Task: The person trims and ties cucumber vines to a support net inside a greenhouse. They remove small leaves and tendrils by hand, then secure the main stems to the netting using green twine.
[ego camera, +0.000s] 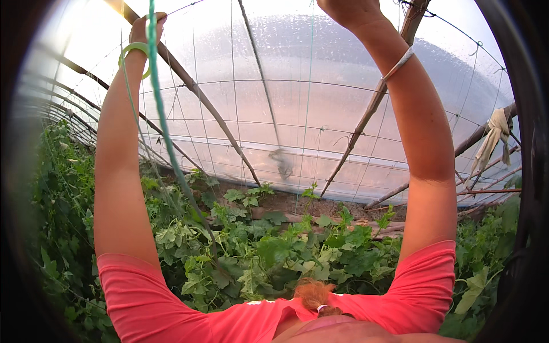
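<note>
My left hand (145, 30) is raised at the upper left, fingers curled next to a wire (184, 7) and a wooden pole (188, 81). A green twine (159, 98) hangs in front of it, so its grip is partly hidden. Around that wrist sits a pale green ring (137, 45). Higher up, my right hand (349, 10) is cut off by the top edge; its fingers and anything in them are out of sight. A silvery bracelet (399, 64) circles the right forearm, close to a second wooden pole (364, 122).
Leafy vines (257, 253) spread below both arms. Behind them slopes a plastic greenhouse film (274, 103) with water drops, crossed by wires and hanging strings (309, 85). A knotted cloth strip (493, 133) hangs from a pole at right. Bare soil (274, 201) shows along the film's foot.
</note>
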Available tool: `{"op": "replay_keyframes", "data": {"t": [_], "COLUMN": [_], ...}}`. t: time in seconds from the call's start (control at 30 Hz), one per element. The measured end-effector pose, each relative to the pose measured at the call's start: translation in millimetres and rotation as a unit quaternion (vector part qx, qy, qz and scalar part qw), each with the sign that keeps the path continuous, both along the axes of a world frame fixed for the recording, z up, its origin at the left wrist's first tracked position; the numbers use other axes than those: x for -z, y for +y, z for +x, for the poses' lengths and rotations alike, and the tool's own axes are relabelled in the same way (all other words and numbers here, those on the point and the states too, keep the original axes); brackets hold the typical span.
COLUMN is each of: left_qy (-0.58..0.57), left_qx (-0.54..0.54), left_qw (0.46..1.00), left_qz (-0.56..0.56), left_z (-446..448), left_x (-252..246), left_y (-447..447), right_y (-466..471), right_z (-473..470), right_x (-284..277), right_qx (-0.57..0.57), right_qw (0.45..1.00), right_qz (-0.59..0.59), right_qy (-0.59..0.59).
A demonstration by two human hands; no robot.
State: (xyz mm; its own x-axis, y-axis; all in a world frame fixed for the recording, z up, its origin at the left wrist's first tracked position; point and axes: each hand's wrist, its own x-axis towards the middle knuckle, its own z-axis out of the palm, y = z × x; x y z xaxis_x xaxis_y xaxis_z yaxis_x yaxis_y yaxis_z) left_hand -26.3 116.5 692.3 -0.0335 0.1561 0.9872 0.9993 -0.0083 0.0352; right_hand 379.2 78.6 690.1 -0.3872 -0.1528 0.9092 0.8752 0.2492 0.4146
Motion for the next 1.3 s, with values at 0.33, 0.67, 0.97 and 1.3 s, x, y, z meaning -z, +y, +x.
{"op": "replay_keyframes", "data": {"t": [0.33, 0.67, 0.97, 1.3], "left_qy": [0.018, 0.012, 0.052, 0.094], "left_qx": [0.013, -0.021, 0.204, 0.135], "left_qw": [0.999, 1.0, 0.973, 0.983], "left_qz": [0.026, -0.014, 0.098, 0.086], "left_z": [13, 15, 67, 19], "left_x": [11, 21, 29, 0], "left_y": [-10, -19, 23, 59], "right_y": [-3, 34, 25, 33], "right_z": [-4, 14, 9, 13], "right_x": [-5, -16, -13, -14], "right_qx": [-0.027, -0.09, -0.068, -0.093], "right_qw": [0.999, 0.993, 0.996, 0.994], "right_qz": [0.038, 0.04, -0.034, 0.024], "right_qy": [-0.028, -0.071, -0.041, -0.057]}}
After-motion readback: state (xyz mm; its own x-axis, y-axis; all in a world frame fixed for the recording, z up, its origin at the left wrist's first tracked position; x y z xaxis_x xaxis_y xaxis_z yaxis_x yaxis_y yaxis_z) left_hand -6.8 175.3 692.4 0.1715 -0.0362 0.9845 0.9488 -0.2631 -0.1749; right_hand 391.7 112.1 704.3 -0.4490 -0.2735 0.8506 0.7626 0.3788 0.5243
